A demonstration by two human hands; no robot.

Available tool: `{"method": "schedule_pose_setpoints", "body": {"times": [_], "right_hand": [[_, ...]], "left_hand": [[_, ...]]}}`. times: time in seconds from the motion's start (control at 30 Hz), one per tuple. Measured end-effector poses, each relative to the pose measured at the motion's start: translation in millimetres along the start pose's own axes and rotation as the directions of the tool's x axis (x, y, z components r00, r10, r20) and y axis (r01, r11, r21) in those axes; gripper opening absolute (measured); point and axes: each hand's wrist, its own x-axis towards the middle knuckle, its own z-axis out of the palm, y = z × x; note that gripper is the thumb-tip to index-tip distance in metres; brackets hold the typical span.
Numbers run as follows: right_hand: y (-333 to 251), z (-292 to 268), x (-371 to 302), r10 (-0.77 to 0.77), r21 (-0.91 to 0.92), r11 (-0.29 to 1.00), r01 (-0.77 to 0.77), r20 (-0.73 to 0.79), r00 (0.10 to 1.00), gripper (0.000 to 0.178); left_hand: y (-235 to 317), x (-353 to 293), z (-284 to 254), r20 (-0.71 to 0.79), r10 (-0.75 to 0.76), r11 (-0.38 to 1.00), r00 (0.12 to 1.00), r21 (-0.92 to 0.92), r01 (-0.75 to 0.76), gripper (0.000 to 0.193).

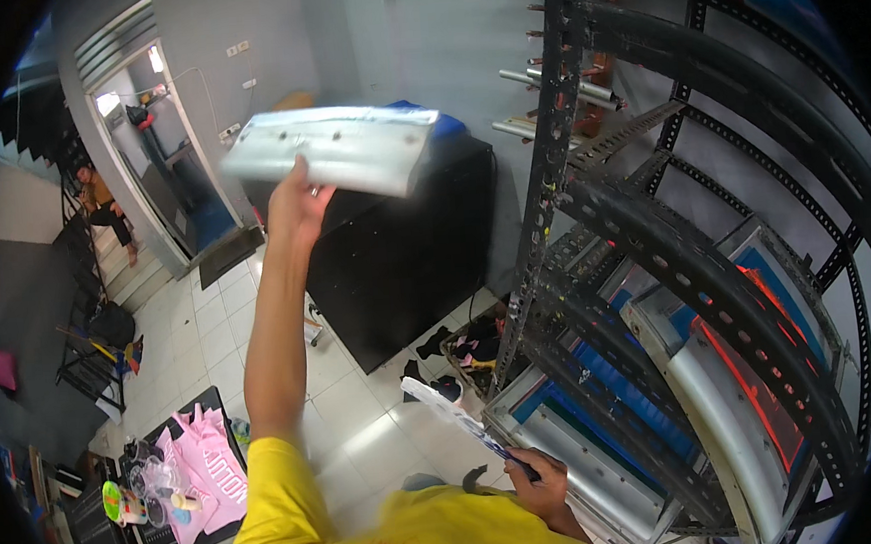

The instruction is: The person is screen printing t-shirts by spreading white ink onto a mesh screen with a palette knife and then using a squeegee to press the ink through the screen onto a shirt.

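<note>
My left hand is raised at the end of an outstretched arm. It grips the edge of a wide silver metal squeegee, which has several dark bolts along its face and looks blurred by motion. Low on the right, my right hand is closed round the dark handle of a long spatula. White paste coats the spatula's blade, which points up and to the left, apart from the squeegee.
A black metal rack holding printing frames rises close on my right. Ahead stands a large black cabinet. At lower left, a pink shirt and cups lie on a dark table. A person sits on far stairs.
</note>
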Motion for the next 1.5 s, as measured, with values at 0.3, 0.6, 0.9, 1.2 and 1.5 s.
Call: {"method": "schedule_pose_setpoints", "body": {"times": [0.3,0.6,0.9,1.2,1.5], "right_hand": [[26.3,63.9,67.8,0.118,-0.150,0.981,-0.121,-0.031,0.993,0.018],[50.0,130.1,142.2,0.448,-0.082,0.881,-0.467,-0.176,0.877,0.019],[80.5,167.5,160.1,0.528,0.042,0.842,-0.538,-0.277,0.803,0.017],[99.2,171.0,162.0,0.480,0.066,0.860,-0.506,-0.440,0.759,0.022],[89.7,173.4,172.0,0.514,0.080,0.831,-0.551,-0.489,0.705,0.023]], "left_hand": [[-78.9,135.0,103.0,0.176,-0.199,0.976,0.964,-0.051,0.211,0.039],[-178.7,226.8,208.5,0.311,-0.350,0.914,0.884,-0.094,0.395,0.036],[-274.1,269.1,327.7,0.202,-0.485,0.848,0.851,-0.131,0.514,0.042],[-333.6,315.3,392.4,0.191,-0.491,0.866,0.850,0.008,0.499,0.044],[-345.1,304.5,385.4,0.259,-0.524,0.852,0.812,0.152,0.501,0.058]]}}
